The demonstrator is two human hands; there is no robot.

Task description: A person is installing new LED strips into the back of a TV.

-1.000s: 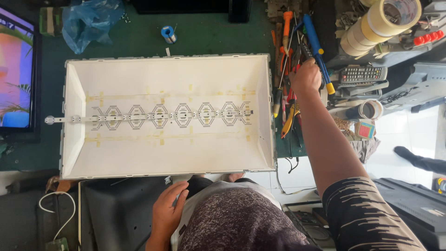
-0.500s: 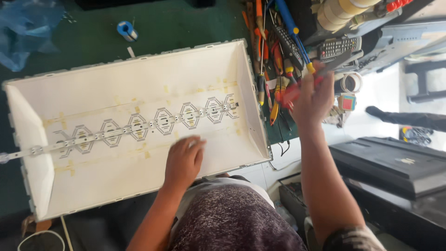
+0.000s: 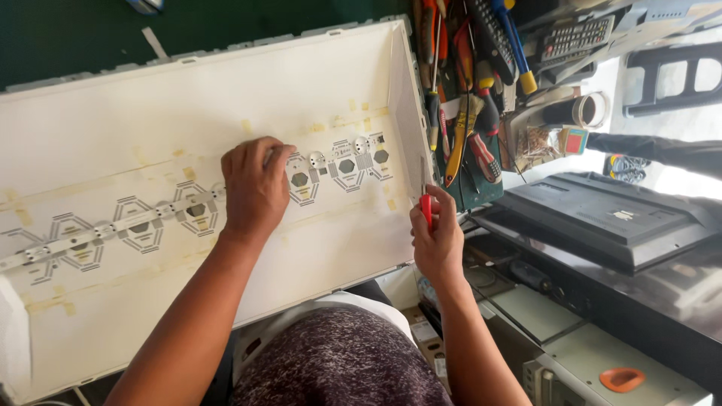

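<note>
Pressing left hand (image 3: 254,186) flat on LED strip (image 3: 150,218), right hand (image 3: 436,239) gripping red-handled tool (image 3: 426,204), screwdrivers (image 3: 459,113) beside panel (image 3: 226,98).

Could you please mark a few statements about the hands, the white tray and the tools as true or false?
1. The left hand rests flat on the LED strip inside the white tray. True.
2. The right hand is empty. False: it grips a red-handled tool.
3. Screwdrivers and pliers lie beyond the tray's right end. True.
4. Both hands are inside the tray. False: the right one is at its right edge.
</note>
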